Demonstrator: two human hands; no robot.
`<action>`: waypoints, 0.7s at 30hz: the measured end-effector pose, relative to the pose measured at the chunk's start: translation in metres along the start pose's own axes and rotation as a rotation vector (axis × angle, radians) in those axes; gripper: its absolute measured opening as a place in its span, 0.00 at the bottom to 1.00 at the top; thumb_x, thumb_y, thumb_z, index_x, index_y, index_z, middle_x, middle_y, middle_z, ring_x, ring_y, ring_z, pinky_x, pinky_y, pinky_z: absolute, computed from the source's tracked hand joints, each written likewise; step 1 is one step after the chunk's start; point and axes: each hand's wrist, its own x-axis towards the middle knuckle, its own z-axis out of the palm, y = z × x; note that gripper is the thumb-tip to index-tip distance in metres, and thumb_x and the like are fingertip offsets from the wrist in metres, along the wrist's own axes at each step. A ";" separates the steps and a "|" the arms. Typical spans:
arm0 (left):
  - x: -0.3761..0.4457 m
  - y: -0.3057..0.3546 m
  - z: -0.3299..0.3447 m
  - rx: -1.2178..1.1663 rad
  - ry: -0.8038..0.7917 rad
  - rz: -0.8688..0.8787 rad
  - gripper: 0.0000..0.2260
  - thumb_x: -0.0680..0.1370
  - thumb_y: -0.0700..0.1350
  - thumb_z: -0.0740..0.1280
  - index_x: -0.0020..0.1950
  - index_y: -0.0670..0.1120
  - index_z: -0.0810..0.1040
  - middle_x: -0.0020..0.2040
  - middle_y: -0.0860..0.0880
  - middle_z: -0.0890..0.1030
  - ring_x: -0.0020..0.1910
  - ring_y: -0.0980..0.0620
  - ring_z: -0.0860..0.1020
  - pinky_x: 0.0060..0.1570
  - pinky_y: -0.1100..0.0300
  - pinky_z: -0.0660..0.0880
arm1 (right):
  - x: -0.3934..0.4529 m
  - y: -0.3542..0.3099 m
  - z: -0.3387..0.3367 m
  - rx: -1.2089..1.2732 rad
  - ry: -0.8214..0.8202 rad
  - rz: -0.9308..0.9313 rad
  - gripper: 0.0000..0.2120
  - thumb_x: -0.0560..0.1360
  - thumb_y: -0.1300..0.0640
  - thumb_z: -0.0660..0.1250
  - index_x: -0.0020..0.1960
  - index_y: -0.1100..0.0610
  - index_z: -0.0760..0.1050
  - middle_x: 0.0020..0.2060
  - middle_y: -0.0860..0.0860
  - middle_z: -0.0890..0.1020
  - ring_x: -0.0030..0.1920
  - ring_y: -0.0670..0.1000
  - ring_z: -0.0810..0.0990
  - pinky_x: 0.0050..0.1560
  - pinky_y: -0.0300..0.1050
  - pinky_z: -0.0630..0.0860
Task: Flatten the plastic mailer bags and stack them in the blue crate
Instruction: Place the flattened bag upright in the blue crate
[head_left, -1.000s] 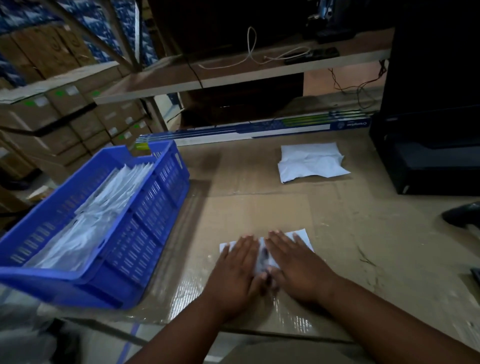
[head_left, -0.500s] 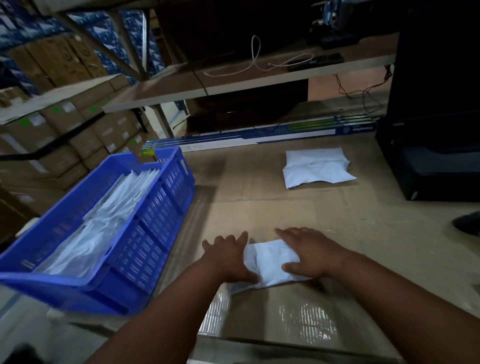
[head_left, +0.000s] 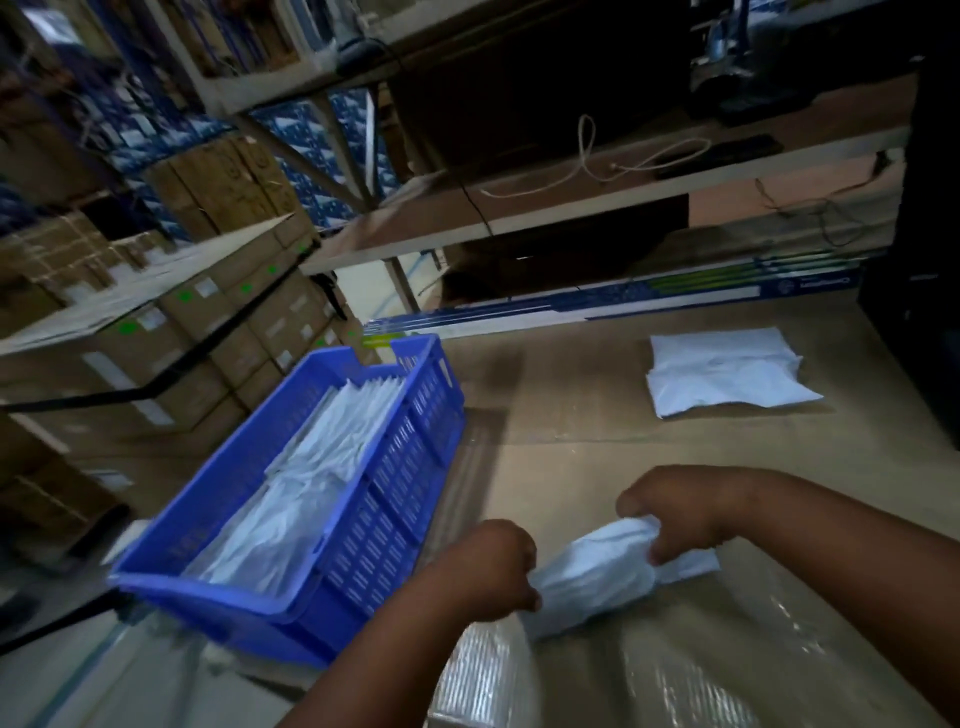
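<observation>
A white plastic mailer bag (head_left: 597, 577) is lifted off the brown table (head_left: 597, 441) near its front edge, bowed between both hands. My left hand (head_left: 493, 566) grips its left end and my right hand (head_left: 675, 512) pinches its upper right end. To the left stands the blue crate (head_left: 384, 519), holding a stack of flat white mailer bags (head_left: 311, 488). A small pile of loose white mailer bags (head_left: 727, 376) lies at the back right of the table.
A long blue and white box (head_left: 623, 306) lies along the table's back edge. A black machine (head_left: 914, 312) stands at the right. Above is a shelf (head_left: 571, 208) with a white cable. Stacked cardboard cartons (head_left: 208, 322) fill racks on the left.
Both hands went from pressing the mailer bag flat on the table to gripping its ends and lifting it. The view has swung up and to the left.
</observation>
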 end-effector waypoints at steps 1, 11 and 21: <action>-0.009 -0.009 -0.004 -0.014 -0.002 -0.011 0.13 0.73 0.53 0.79 0.50 0.48 0.81 0.53 0.47 0.81 0.50 0.48 0.78 0.43 0.59 0.68 | 0.003 -0.011 -0.016 0.002 -0.004 -0.031 0.11 0.74 0.48 0.74 0.53 0.48 0.76 0.52 0.45 0.79 0.53 0.48 0.75 0.50 0.45 0.72; -0.079 -0.105 -0.043 -0.385 0.196 -0.230 0.20 0.67 0.59 0.81 0.53 0.52 0.84 0.46 0.53 0.86 0.45 0.56 0.84 0.50 0.54 0.81 | 0.079 -0.142 -0.171 -0.251 -0.034 -0.232 0.13 0.74 0.54 0.77 0.57 0.46 0.80 0.42 0.43 0.81 0.42 0.46 0.78 0.41 0.42 0.71; -0.136 -0.209 -0.103 -0.488 0.220 -0.384 0.19 0.70 0.60 0.81 0.52 0.50 0.85 0.48 0.53 0.85 0.46 0.56 0.82 0.45 0.60 0.77 | 0.170 -0.269 -0.272 -0.521 0.013 -0.331 0.21 0.74 0.53 0.77 0.66 0.46 0.79 0.55 0.48 0.83 0.55 0.53 0.81 0.60 0.51 0.79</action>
